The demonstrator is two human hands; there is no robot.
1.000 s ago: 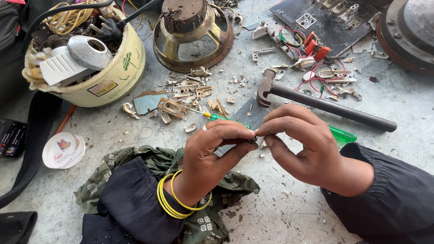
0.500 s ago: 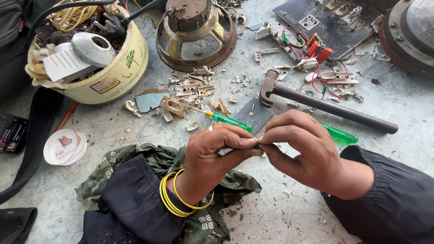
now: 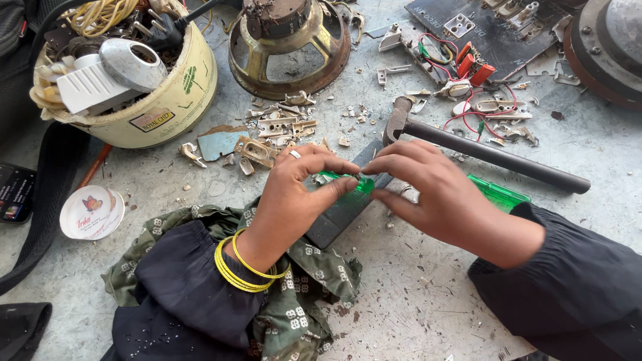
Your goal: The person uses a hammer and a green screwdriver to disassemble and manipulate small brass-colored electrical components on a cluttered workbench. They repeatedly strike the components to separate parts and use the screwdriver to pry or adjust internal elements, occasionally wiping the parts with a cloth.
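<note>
Both hands meet over the scratched grey floor, the left hand (image 3: 294, 190) with yellow bangles and the right hand (image 3: 428, 190) each closing a narrow fingertip grip on a translucent green plastic screwdriver handle (image 3: 348, 182). It sits just above a dark flat metal bar (image 3: 341, 210). A black-handled hammer (image 3: 481, 152) lies right behind the hands, a cream plastic tub of scrap parts (image 3: 167, 100) well off to the left

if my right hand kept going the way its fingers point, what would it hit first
Probably the left hand. The right hand points leftward, fingertips almost meeting the left's over the green tool and the dark metal block; whether they touch is unclear.
</note>
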